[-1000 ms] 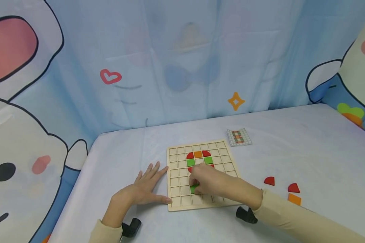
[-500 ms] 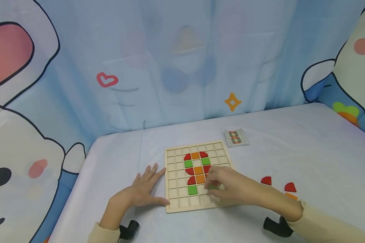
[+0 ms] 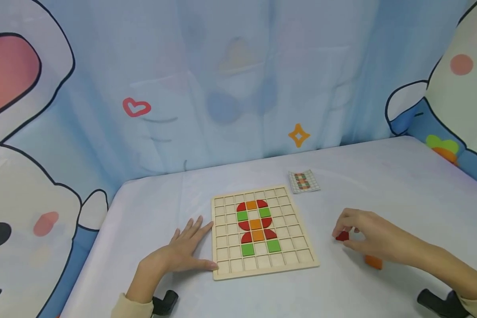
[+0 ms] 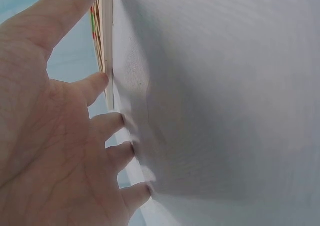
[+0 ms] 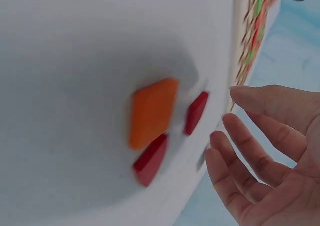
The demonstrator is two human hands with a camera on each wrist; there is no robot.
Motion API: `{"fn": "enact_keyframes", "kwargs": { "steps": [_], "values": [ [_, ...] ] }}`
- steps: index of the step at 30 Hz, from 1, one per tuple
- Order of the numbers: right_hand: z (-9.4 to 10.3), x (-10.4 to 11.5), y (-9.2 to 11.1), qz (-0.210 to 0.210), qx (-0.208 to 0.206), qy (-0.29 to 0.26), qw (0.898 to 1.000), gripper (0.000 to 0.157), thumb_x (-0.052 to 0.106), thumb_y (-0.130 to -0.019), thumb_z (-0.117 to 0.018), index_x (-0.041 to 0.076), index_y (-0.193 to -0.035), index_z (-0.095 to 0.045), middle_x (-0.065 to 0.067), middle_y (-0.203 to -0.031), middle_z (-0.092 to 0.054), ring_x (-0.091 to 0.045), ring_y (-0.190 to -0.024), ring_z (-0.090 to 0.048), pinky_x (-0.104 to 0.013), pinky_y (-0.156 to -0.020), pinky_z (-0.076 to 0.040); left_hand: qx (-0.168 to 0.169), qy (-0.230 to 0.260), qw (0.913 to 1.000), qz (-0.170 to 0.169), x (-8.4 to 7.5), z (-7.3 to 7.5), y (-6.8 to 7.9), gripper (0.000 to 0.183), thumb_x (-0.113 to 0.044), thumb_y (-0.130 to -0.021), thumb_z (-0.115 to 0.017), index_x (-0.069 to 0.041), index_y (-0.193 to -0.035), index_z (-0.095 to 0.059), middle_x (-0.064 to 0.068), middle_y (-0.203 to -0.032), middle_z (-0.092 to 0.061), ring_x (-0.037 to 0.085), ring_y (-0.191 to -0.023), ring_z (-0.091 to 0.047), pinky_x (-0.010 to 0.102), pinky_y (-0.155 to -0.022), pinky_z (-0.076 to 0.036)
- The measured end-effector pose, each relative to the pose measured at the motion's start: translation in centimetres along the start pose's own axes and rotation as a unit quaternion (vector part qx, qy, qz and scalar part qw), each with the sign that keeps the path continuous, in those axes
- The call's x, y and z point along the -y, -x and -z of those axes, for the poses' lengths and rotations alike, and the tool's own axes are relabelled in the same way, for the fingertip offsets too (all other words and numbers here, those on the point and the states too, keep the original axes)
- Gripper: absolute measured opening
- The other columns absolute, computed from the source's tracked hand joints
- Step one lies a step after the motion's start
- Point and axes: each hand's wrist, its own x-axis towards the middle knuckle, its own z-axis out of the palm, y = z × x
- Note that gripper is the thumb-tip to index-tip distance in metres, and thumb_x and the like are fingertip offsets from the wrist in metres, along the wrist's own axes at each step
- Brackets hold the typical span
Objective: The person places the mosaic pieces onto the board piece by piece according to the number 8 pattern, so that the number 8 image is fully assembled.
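My left hand (image 3: 183, 251) lies spread on the table, its thumb and index finger touching the left edge of the wooden grid board (image 3: 230, 267). Red quarter-round, orange and green square tiles sit in the grid's middle cells, with two green tiles (image 3: 274, 245) lowest. Over the table to the right, my right hand (image 3: 371, 234) hovers with relaxed fingers around a red quarter-round tile (image 3: 342, 236). The right wrist view shows that red tile (image 5: 196, 112) lying apart from the fingertips. An orange square tile (image 3: 373, 262) and a second red tile (image 5: 151, 161), hidden in the head view, lie near it.
A small pattern card (image 3: 304, 181) lies behind the board's far right corner. The white-covered table (image 3: 175, 190) ends at a blue printed curtain (image 3: 222, 88). A black wrist mount (image 3: 165, 303) sits under my left wrist, another (image 3: 441, 304) under the right.
My right hand has left the board and moved right to the loose tiles. A second green tile now shows in the grid's lower row. The left hand keeps its place at the board.
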Motion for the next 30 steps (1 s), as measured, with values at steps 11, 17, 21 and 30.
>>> {"fn": "enact_keyframes", "kwargs": {
  "steps": [11,17,21,30],
  "values": [
    [-0.1,-1.3,-0.5,0.002,-0.006,0.008,1.000,0.026,0.003,-0.079,-0.090,0.013,-0.100,-0.079,0.006,-0.101,-0.065,-0.016,-0.092,-0.062,-0.041,-0.083,-0.063,0.000,0.009,1.0000,-0.003,0.3,-0.1,-0.1,0.108,-0.058,-0.085,-0.081,-0.017,-0.168,-0.024,0.016,-0.175,-0.010,0.038,-0.161,-0.005,0.065,-0.127,-0.007],
    [-0.5,-1.7,-0.8,-0.014,-0.002,-0.007,1.000,0.024,-0.004,-0.078,-0.088,0.008,-0.097,-0.078,0.004,-0.096,-0.065,-0.013,-0.084,-0.062,-0.034,-0.077,-0.064,0.001,0.008,1.0000,-0.002,0.0,0.0,0.0,0.110,-0.058,-0.085,-0.081,-0.018,-0.169,-0.023,0.016,-0.175,-0.009,0.038,-0.161,-0.004,0.065,-0.127,-0.006],
    [-0.4,-1.7,-1.0,-0.032,0.005,-0.016,0.999,0.024,-0.007,-0.079,-0.086,0.006,-0.097,-0.078,0.002,-0.094,-0.065,-0.013,-0.082,-0.061,-0.032,-0.075,-0.064,-0.002,0.005,1.0000,0.001,-0.1,0.0,0.0,0.110,-0.057,-0.085,-0.082,-0.018,-0.168,-0.023,0.015,-0.175,-0.009,0.038,-0.161,-0.005,0.065,-0.127,-0.007],
    [-0.2,-1.3,-1.7,-0.067,0.032,-0.018,0.997,0.022,-0.006,-0.080,-0.086,0.007,-0.094,-0.075,0.000,-0.090,-0.060,-0.016,-0.080,-0.055,-0.026,-0.072,-0.060,-0.002,0.005,1.0000,0.004,0.1,0.0,0.0,0.110,-0.058,-0.084,-0.082,-0.019,-0.169,-0.023,0.015,-0.175,-0.009,0.038,-0.161,-0.005,0.064,-0.127,-0.006]
  ]
}}
